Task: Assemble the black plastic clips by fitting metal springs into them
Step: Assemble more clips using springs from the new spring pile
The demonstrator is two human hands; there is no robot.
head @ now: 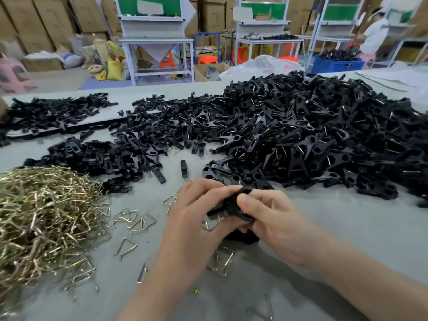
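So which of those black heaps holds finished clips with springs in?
The big heap on the right: its clips are splayed and show glints of metal wire. The flatter piles at left look like bare black pieces.

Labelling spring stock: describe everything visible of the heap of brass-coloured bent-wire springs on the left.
The heap of brass-coloured bent-wire springs is a tangled mound of shiny metal wire pieces, each bent into an open triangle. It lies on the grey table at the person's left, cut by the frame edge. Loose ones spill from its right side. Its far right edge meets black plastic clip parts.
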